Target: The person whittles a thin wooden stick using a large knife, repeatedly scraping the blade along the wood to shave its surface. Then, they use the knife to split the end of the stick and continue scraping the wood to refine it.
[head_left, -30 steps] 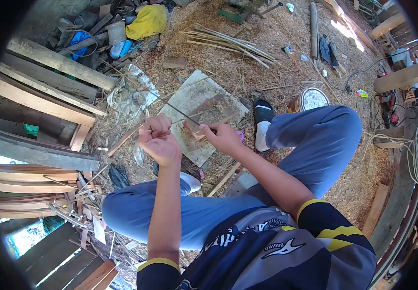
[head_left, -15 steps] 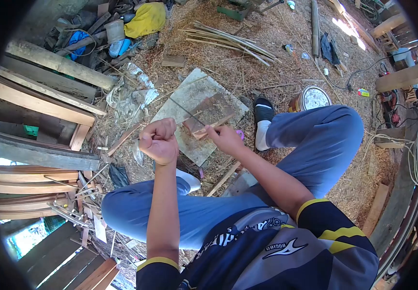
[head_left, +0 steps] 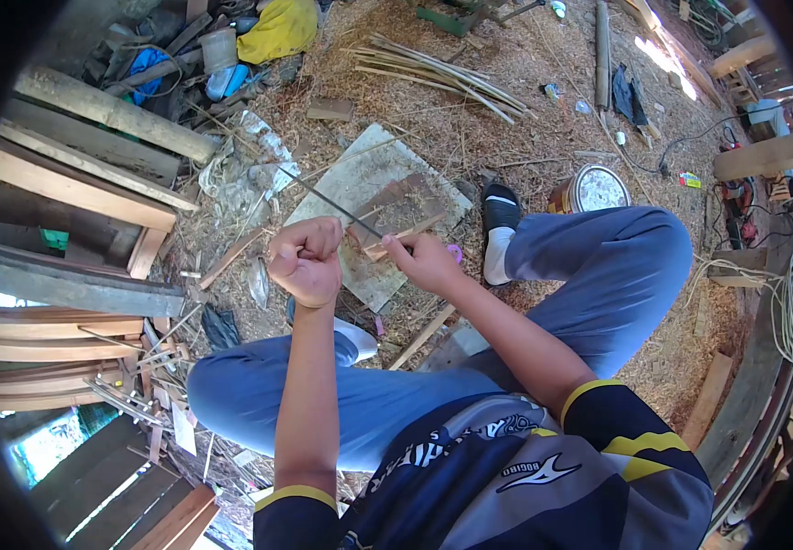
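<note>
My left hand (head_left: 307, 260) is closed in a fist, thumb against the bent fingers, left of the grey board (head_left: 369, 160); whatever it holds is hidden. My right hand (head_left: 426, 263) is wrapped round the near end of a thin dark rod (head_left: 329, 201). The rod slants up and left over the board, past my left fist, and its far end is free in the air. Beneath it, a brown wooden block (head_left: 403, 200) with a paler strip along its near edge lies on the board, dusted with shavings. The two hands are apart.
Thin sticks (head_left: 442, 73) lie in a bundle beyond the board. A round can (head_left: 598, 189) stands by my right knee. Curved timber pieces (head_left: 76, 188) line the left side, and coiled rope (head_left: 792, 307) hangs at the right. Shavings cover the ground.
The rod's far end has moved up and left, and more of the rod shows. My left fist has shifted slightly down. My right hand is almost where it was.
</note>
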`<action>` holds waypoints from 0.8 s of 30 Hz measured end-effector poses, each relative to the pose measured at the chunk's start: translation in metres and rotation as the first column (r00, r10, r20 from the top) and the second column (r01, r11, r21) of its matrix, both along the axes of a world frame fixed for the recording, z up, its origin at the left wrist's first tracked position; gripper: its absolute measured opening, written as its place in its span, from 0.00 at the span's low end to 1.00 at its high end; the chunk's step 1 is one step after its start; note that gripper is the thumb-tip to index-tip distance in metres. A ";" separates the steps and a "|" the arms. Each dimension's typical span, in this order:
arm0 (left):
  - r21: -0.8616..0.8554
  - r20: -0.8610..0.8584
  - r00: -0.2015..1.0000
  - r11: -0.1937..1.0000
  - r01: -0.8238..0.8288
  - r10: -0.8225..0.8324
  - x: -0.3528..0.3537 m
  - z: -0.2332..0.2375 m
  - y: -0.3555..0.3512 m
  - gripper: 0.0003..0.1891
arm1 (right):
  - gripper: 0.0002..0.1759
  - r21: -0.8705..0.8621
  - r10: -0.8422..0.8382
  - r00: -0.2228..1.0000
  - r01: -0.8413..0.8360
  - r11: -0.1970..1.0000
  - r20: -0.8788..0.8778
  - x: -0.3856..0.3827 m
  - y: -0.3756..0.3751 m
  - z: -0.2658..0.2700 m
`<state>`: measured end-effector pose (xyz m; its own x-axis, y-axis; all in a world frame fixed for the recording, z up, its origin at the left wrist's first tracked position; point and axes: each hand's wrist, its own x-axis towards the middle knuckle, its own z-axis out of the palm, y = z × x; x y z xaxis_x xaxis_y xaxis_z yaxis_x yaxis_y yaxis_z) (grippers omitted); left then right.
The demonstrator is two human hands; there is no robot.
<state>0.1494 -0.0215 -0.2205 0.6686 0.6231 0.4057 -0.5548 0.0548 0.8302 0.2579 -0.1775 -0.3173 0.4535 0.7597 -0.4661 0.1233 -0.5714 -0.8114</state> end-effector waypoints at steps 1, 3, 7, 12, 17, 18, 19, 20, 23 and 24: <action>0.017 -0.015 1.000 1.000 0.019 -0.019 -0.002 0.002 0.001 0.38 | 0.37 -0.034 0.021 1.000 -0.021 0.999 0.000 0.004 0.000 -0.003; -0.010 -0.006 1.000 1.000 -0.004 0.004 -0.006 0.002 0.001 0.38 | 0.38 -0.057 0.007 1.000 -0.007 0.998 0.002 0.008 -0.003 -0.005; 0.009 -0.025 1.000 1.000 -0.012 0.012 -0.002 0.004 0.002 0.38 | 0.38 0.003 -0.028 0.999 0.028 1.000 0.030 0.007 -0.004 0.001; -0.029 0.002 1.000 1.000 -0.010 0.010 -0.011 -0.002 0.004 0.38 | 0.37 -0.115 0.001 1.000 0.002 0.993 0.024 0.012 -0.006 -0.002; -0.053 -0.020 1.000 0.998 -0.020 0.019 -0.010 -0.004 0.008 0.38 | 0.39 -0.018 0.028 0.999 -0.027 0.999 0.029 0.005 -0.008 0.010; -0.067 -0.017 1.000 0.998 -0.020 0.019 -0.013 -0.004 0.011 0.37 | 0.41 -0.044 0.069 0.996 -0.067 0.997 0.059 0.005 -0.006 0.013; -0.074 -0.013 1.000 0.997 -0.016 0.016 -0.014 -0.004 0.015 0.37 | 0.42 -0.105 0.050 0.997 -0.043 0.994 0.058 0.009 -0.007 0.001; -0.091 -0.001 1.000 0.996 -0.021 0.021 -0.018 -0.004 0.018 0.36 | 0.42 -0.161 0.028 0.998 -0.018 0.987 0.059 0.014 -0.010 -0.021; -0.108 0.029 0.999 0.994 -0.016 0.019 -0.020 -0.004 0.025 0.33 | 0.44 -0.273 -0.065 0.994 0.088 0.958 0.092 0.025 -0.019 -0.066; -0.097 0.031 0.999 0.995 -0.015 0.018 -0.018 -0.002 0.025 0.32 | 0.45 -0.305 -0.096 0.989 0.125 0.944 0.111 0.027 -0.020 -0.061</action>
<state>0.1312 0.0031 -0.2223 0.6454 0.6713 0.3644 -0.5825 0.1241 0.8033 0.2853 -0.1977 -0.3787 0.5790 0.5270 -0.6221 0.1114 -0.8070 -0.5799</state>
